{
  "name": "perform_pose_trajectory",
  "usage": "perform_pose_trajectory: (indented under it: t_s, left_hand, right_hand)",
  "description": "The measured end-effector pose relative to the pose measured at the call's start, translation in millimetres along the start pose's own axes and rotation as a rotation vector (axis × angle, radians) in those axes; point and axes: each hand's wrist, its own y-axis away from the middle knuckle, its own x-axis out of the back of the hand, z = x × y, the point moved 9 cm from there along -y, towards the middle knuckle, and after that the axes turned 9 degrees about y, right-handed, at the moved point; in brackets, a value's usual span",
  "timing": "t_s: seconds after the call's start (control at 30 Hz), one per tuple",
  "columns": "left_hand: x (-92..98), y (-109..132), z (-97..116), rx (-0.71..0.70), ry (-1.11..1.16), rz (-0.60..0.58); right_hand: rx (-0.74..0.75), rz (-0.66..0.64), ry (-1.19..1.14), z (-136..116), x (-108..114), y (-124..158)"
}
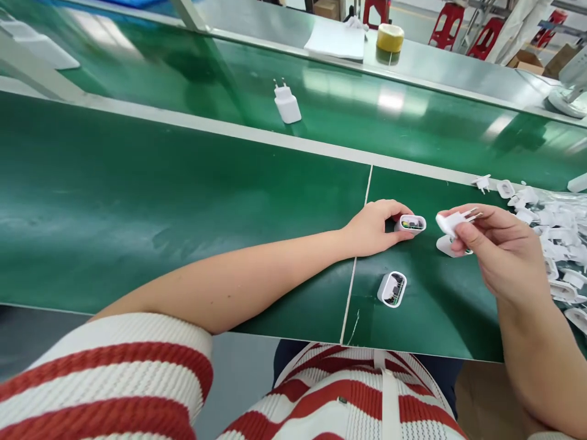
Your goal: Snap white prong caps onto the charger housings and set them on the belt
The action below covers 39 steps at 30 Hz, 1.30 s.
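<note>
My left hand [376, 228] grips a white charger housing [411, 224] between thumb and fingers, its open end facing me with circuit parts showing inside. To its right, my right hand [499, 244] pinches a white plug cap with two metal pins [456, 221], the pins pointing right. Just below that cap, partly behind my right fingers, lies another white housing [446, 245]. A further open charger housing [392, 289] rests on the green mat nearer to me, circuit parts visible in it.
Loose white plug caps [562, 235] lie heaped at the right. An assembled charger [287, 104] lies on the green belt [220, 79] beyond a pale rail [229, 131]. Farther back are a yellow tape roll [390, 38] and white paper [334, 40].
</note>
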Motion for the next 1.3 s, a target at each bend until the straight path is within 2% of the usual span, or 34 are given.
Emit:
perform_pose_trajectory:
  t_s: [0.2, 0.3, 0.43, 0.53, 0.6, 0.67, 0.87, 1.3]
  left_hand:
    - [-4.6, 0, 5, -0.051, -0.043, -0.05]
    - [-5.1, 0, 6, -0.073, -0.068, -0.057]
    - [-5.0, -1, 6, -0.082, -0.08, -0.06]
    - [-9.0, -1, 9, -0.127, -0.095, -0.104]
    - [-11.3, -1, 10, -0.148, -0.108, -0.128]
    - [-11.9, -1, 10, -0.145, -0.116, -0.132]
    - [-9.0, -1, 7, -0.091, -0.07, -0.112]
    - [-8.4, -1, 8, -0.071, -0.055, -0.113]
  right_hand:
    - [-0.151, -0.071, -0.173, 15, -11, -10]
    - [-0.183, -0.103, -0.173, 19, -15, -11]
    - [-0.016, -0.059, -0.038, 4, -15, -9]
    - [0.184, 0.033, 0.245, -12, -12, -6]
    - [0.304, 0.051, 0.426, -20, -14, -2]
    - [0.363, 0.048, 0.529, -24, -15, 0]
    - [0.41, 0.126, 0.785, -33, -9, 5]
    - [0.376, 0.025, 0.706, -26, -22, 6]
